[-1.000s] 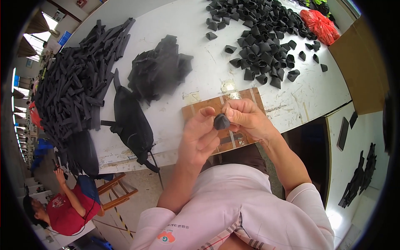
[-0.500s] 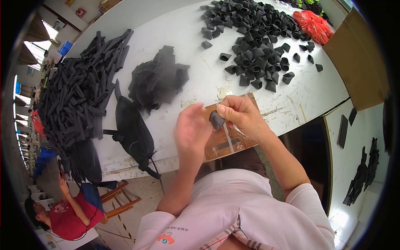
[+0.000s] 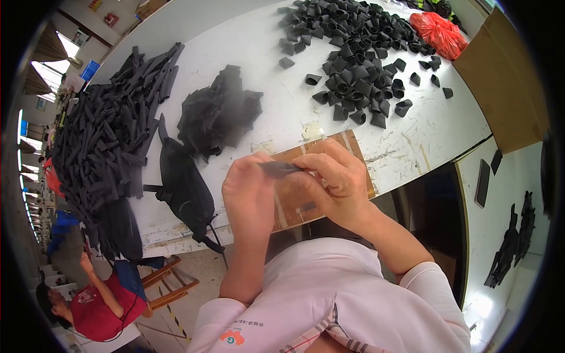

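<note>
A small dark fabric piece (image 3: 279,170) is stretched between my two hands, above a brown board (image 3: 294,203) at the table's near edge. My left hand (image 3: 250,191) pinches its left end, palm facing me. On the other end, the fingers of my right hand (image 3: 338,185) are closed. Beyond them, a heap of small folded black fabric loops (image 3: 359,79) covers the far part of the table. Left of my hands lie a pile of flat black fabric pieces (image 3: 218,112) and a black waist bag (image 3: 185,182) with straps.
A large heap of black strips (image 3: 112,123) fills the table's left side. At the far right are a red plastic bag (image 3: 438,32) and a cardboard sheet (image 3: 500,82). A person in a red shirt (image 3: 97,306) sits at lower left beside a wooden stool (image 3: 168,282).
My left hand has moved left and now grips the fabric piece, which was in my right fingers alone. The piece has turned from upright to lying sideways between both hands.
</note>
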Tool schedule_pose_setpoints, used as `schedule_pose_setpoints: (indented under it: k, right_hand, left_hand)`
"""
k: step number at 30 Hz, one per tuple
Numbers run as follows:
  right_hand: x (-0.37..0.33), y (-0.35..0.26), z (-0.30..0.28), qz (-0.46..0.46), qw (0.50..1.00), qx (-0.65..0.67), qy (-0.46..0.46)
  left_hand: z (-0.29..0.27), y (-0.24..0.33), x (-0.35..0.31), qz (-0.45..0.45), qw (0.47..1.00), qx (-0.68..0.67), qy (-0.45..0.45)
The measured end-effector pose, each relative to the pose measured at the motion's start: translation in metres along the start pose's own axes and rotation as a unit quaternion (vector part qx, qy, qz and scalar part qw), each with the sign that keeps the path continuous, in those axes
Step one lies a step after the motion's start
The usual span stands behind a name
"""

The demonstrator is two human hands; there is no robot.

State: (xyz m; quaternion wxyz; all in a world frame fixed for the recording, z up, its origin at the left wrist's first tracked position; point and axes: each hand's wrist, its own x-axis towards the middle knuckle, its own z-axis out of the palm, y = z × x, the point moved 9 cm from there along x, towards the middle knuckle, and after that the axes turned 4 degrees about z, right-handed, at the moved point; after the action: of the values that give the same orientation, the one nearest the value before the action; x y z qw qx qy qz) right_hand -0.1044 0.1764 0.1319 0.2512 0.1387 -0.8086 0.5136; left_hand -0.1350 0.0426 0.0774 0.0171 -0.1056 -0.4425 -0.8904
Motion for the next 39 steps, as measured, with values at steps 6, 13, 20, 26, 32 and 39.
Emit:
schedule_pose_setpoints:
  k: [6,13,20,26,32,39]
  right_hand:
    - [-0.017,0.019,0.004,0.025,0.999,0.032,0.024]
    - [-0.018,0.024,0.01,0.074,0.996,0.045,-0.015]
    - [0.01,0.023,0.007,0.121,0.979,0.052,-0.153]
    - [-0.006,0.113,-0.035,0.352,0.899,0.231,0.117]
    - [-0.101,0.111,0.043,0.489,0.823,0.276,-0.087]
    - [-0.116,0.112,0.068,0.492,0.816,0.258,-0.162]
  left_hand:
    - [-0.002,-0.017,-0.012,-0.05,0.994,-0.097,-0.004]
    - [-0.007,-0.013,-0.012,-0.051,0.99,0.131,-0.013]
    - [-0.014,-0.016,-0.007,-0.058,0.939,0.336,-0.037]
    - [-0.112,-0.028,-0.029,0.008,0.817,0.567,0.106]
    - [-0.094,-0.056,-0.046,0.026,0.701,0.713,0.01]
    - [-0.101,-0.077,-0.038,-0.072,0.543,0.835,-0.044]
